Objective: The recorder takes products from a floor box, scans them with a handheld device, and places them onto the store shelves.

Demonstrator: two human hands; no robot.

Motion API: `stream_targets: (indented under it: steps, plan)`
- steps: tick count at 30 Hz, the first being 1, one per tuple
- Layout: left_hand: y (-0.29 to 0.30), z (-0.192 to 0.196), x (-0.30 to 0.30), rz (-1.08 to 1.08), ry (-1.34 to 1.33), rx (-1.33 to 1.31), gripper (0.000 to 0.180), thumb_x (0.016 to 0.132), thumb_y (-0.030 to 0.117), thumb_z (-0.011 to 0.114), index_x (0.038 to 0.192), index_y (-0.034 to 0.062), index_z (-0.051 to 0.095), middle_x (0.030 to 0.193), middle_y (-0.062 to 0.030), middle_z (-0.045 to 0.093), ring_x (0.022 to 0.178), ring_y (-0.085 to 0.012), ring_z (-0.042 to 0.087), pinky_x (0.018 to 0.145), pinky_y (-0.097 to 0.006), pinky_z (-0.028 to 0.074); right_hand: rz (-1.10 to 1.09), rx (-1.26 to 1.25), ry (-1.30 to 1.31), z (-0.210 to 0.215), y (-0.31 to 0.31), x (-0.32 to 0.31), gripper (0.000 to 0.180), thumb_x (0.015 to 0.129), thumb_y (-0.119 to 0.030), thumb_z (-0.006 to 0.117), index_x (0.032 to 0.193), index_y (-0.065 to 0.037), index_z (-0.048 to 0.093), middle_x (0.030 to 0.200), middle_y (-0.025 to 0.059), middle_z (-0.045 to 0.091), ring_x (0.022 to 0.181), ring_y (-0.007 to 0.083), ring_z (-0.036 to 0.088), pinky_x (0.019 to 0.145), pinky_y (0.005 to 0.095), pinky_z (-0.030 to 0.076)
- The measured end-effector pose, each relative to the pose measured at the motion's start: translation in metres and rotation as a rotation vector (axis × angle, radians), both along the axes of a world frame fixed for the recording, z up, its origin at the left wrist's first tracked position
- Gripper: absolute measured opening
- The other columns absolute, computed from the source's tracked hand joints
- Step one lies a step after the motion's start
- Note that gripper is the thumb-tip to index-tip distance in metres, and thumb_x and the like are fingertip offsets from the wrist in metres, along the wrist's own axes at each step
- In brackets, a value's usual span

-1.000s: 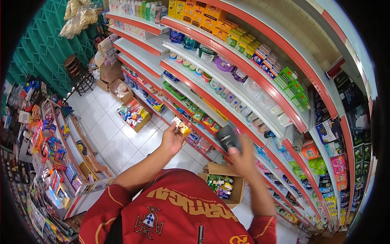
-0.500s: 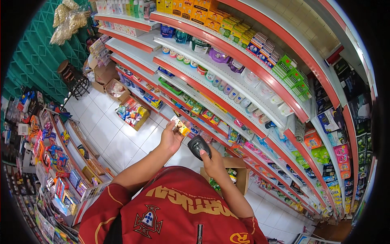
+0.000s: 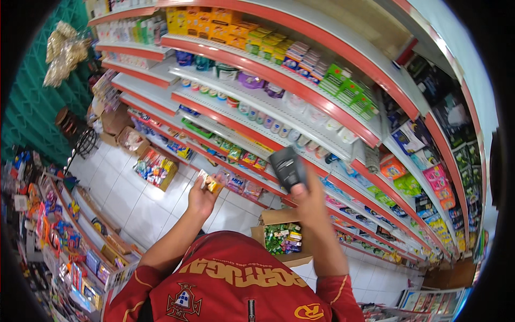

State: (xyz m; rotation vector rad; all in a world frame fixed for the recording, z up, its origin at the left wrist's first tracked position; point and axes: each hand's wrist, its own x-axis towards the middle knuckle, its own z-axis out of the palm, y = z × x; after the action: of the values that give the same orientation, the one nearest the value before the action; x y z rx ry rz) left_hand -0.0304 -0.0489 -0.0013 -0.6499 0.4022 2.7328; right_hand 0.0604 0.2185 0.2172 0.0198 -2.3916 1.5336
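My left hand [image 3: 200,199] is closed on a small white, yellow and orange packet [image 3: 213,185], pinched at its edge in front of the lower shelves. Up and to the right, my right hand [image 3: 309,194] grips a black handheld barcode scanner [image 3: 288,167] with the thumb along its near end. The scanner is raised in front of the middle shelves, apart from the packet, and is slightly blurred. Below my hands, an open cardboard box [image 3: 280,217] holds several green and purple packets.
Tall white shelves with red edges [image 3: 257,63] curve across the right, loaded with boxes, bottles and jars. Another cardboard box [image 3: 169,180] of mixed packets stands on the white tiled floor [image 3: 145,206]. A packed display rack [image 3: 75,225] lines the left side.
My right hand has swung up and right, away from the packet, turning the scanner. My left hand still holds the packet. More of the box below shows now, and the whole view has shifted.
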Motion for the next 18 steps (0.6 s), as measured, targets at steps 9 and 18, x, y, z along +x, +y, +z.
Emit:
stream_targets:
  steps: [9, 18]
  plan:
    - [0.004, 0.022, 0.006, -0.001, 0.037, 0.006, 0.036, 0.111, 0.028, 0.04, 0.14, 0.0071, 0.036, 0.135, -0.0212, 0.051, 0.13, -0.0398, 0.054, 0.112, -0.063, 0.045, -0.575, 0.958, 0.69, 0.225, 0.102, -0.075, 0.07, 0.089, -0.06, 0.07, 0.124, 0.0, 0.065, 0.109, 0.0204, 0.066, 0.104, 0.0388, 0.064, 0.092, 0.0445, 0.05]
    - [-0.002, 0.064, 0.023, -0.118, 0.255, -0.149, 0.038, 0.108, 0.031, 0.049, 0.144, 0.0208, 0.041, 0.138, -0.0117, 0.055, 0.126, -0.0307, 0.058, 0.105, -0.054, 0.051, -0.465, 1.017, 0.055, 0.257, 0.216, -0.19, 0.078, 0.09, -0.07, 0.06, 0.127, -0.002, 0.067, 0.117, 0.0296, 0.069, 0.114, 0.0441, 0.065, 0.096, 0.0481, 0.05]
